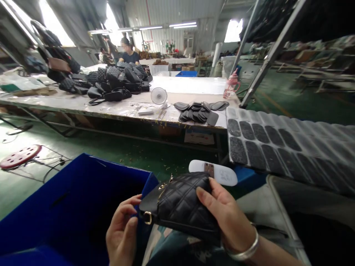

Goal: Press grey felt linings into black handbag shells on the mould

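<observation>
bag: black quilted bag (pixel 183 205) held over lap, beside blue bin (pixel 69 207).
R hand (pixel 227 216): closed on bag body.
L hand (pixel 122 231): fingers pinching strap end by gold ring (pixel 147 218).
progress: bag in hand, not in bin; finished pile (pixel 111 83) on far table.

Long table (pixel 83 105); w/ black bags (pixel 116 83), fan (pixel 159 96), leather pcs (pixel 198 111).

one quilted black bag (pixel 183 203) sits in two hands, left hand (pixel 122 232) and right hand (pixel 227 214), with one silver bangle (pixel 244 251) on the right wrist. one blue bin (pixel 69 207) at 8 o'clock. one small white fan (pixel 159 96) on the far bench (pixel 111 109) at 12 o'clock. one pink bottle (pixel 231 85) at 1 o'clock. one red perforated disc (pixel 20 156) on the floor at 9 o'clock. the heap of black bags (pixel 111 83) and the pile of dark cut pieces (pixel 198 111) are too jumbled to count.
</observation>
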The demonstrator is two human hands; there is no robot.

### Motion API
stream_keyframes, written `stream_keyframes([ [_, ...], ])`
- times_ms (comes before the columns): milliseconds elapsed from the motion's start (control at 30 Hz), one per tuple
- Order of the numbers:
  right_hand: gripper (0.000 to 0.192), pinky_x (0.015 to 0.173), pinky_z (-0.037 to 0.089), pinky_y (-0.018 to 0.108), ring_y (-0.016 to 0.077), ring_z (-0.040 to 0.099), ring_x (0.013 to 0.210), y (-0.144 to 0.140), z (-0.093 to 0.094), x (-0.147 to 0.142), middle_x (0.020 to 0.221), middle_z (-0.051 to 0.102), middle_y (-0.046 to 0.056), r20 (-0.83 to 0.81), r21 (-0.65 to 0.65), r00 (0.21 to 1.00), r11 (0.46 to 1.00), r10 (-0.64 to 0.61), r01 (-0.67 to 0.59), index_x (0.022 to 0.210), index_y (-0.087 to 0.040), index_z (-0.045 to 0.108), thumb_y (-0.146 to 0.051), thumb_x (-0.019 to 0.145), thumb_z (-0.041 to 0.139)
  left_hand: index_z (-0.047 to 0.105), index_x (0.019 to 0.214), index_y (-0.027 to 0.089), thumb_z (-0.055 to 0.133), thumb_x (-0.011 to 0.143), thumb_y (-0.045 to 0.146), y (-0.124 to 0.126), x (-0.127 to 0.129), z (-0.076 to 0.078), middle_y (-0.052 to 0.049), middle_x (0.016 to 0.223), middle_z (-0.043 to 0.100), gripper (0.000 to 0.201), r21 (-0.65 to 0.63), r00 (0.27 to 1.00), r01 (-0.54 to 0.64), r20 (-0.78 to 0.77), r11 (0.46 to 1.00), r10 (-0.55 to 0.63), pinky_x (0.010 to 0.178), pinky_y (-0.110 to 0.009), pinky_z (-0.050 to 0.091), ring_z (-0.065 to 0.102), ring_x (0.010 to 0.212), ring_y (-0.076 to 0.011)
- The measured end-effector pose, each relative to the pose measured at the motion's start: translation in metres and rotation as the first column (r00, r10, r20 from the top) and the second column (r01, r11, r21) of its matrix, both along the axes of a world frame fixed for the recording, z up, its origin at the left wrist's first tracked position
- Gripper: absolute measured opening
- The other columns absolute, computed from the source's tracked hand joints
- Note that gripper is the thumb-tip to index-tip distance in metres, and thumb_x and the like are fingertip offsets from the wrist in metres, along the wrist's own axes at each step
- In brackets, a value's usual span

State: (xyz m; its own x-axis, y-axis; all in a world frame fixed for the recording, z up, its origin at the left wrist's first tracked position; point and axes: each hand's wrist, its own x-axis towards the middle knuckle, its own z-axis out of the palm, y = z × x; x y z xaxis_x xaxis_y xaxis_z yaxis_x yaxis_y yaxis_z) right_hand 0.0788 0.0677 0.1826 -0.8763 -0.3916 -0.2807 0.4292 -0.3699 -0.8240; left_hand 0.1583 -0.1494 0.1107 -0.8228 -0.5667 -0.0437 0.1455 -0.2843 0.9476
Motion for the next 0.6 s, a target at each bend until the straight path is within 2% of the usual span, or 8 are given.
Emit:
stream_keyframes([
  [33, 0.033, 0.079, 0.054, 0.036, 0.0194, 0.064, 0.086, -0.003, 0.001, 0.001, 0.095, 0.067, 0.004, -0.032, 0.017, 0.999, 1.000, 0.006, -0.005, 0.106, -0.020, 0.055, -0.040, 0.082, 0.065, 0.066, 0.085, 0.021, 0.077, 0.064, 0.044, -0.003, 0.001, -0.005, -0.006, 0.103, 0.066, 0.034, -0.057, 0.999, 0.048, 0.020, 0.997, -0.047, 0.092, -0.027, 0.047, 0.053, 0.115, -0.0277],
  [133, 0.031, 0.076, 0.053, 0.032, 0.0168, 0.061, 0.083, -0.009, 0.003, 0.004, 0.090, 0.063, 0.001, -0.128, 0.086, 0.992, 0.996, -0.001, 0.012, 0.102, -0.019, 0.053, -0.039, 0.082, 0.065, 0.067, 0.100, 0.019, 0.081, 0.059, 0.042, -0.010, 0.000, -0.019, -0.008, 0.108, 0.067, 0.049, -0.056, 0.957, 0.230, 0.192, 0.972, -0.216, 0.083, -0.026, 0.051, 0.059, 0.108, -0.0291],
  [233, 0.033, 0.076, 0.051, 0.030, 0.0161, 0.059, 0.082, -0.015, 0.006, 0.004, 0.089, 0.062, 0.002, -0.212, 0.178, 0.976, 0.984, 0.057, -0.019, 0.103, -0.018, 0.053, -0.038, 0.080, 0.067, 0.070, 0.096, 0.018, 0.086, 0.052, 0.031, -0.010, -0.009, -0.031, -0.007, 0.098, 0.071, 0.048, -0.014, 0.913, 0.294, 0.301, 0.956, -0.276, 0.077, -0.025, 0.053, 0.063, 0.099, -0.0279],
  [300, 0.036, 0.074, 0.051, 0.029, 0.0163, 0.060, 0.080, -0.018, 0.010, 0.003, 0.088, 0.063, 0.002, -0.243, 0.230, 0.962, 0.971, 0.127, -0.070, 0.103, -0.017, 0.054, -0.036, 0.077, 0.070, 0.072, 0.087, 0.019, 0.086, 0.051, 0.034, -0.008, -0.021, -0.038, -0.003, 0.079, 0.072, 0.042, 0.110, 0.891, 0.295, 0.326, 0.949, -0.315, 0.065, -0.024, 0.054, 0.067, 0.079, -0.0236],
  [367, 0.036, 0.071, 0.051, 0.028, 0.0162, 0.060, 0.078, -0.021, 0.014, 0.001, 0.087, 0.064, 0.002, -0.253, 0.238, 0.950, 0.963, 0.185, -0.124, 0.102, -0.017, 0.054, -0.035, 0.075, 0.071, 0.071, 0.073, 0.020, 0.088, 0.044, 0.036, -0.004, -0.038, -0.044, 0.001, 0.060, 0.067, 0.038, 0.308, 0.856, 0.276, 0.351, 0.910, -0.379, 0.052, -0.024, 0.052, 0.063, 0.057, -0.0185],
  [467, 0.035, 0.070, 0.050, 0.027, 0.0164, 0.062, 0.079, -0.021, 0.015, -0.006, 0.090, 0.065, 0.002, -0.250, 0.229, 0.940, 0.958, 0.231, -0.174, 0.104, -0.018, 0.053, -0.033, 0.076, 0.069, 0.067, 0.059, 0.019, 0.090, 0.033, 0.039, 0.008, -0.060, -0.046, 0.001, 0.054, 0.065, 0.040, 0.511, 0.798, 0.247, 0.375, 0.824, -0.472, 0.048, -0.027, 0.052, 0.059, 0.048, -0.0176],
  [500, 0.036, 0.070, 0.050, 0.027, 0.0167, 0.062, 0.080, -0.021, 0.012, -0.008, 0.091, 0.065, 0.002, -0.249, 0.242, 0.939, 0.954, 0.237, -0.177, 0.105, -0.019, 0.053, -0.033, 0.076, 0.069, 0.068, 0.062, 0.019, 0.089, 0.037, 0.043, 0.015, -0.064, -0.046, 0.000, 0.057, 0.067, 0.040, 0.545, 0.797, 0.233, 0.366, 0.805, -0.480, 0.052, -0.029, 0.053, 0.062, 0.052, -0.0194],
  [600, 0.047, 0.068, 0.050, 0.026, 0.0183, 0.064, 0.081, -0.020, 0.000, -0.013, 0.094, 0.066, 0.004, -0.241, 0.328, 0.932, 0.927, 0.271, -0.184, 0.110, -0.019, 0.052, -0.036, 0.071, 0.073, 0.071, 0.083, 0.021, 0.075, 0.067, 0.046, 0.040, -0.069, -0.041, -0.001, 0.074, 0.073, 0.030, 0.622, 0.816, 0.210, 0.314, 0.755, -0.485, 0.063, -0.032, 0.055, 0.069, 0.069, -0.0232],
])
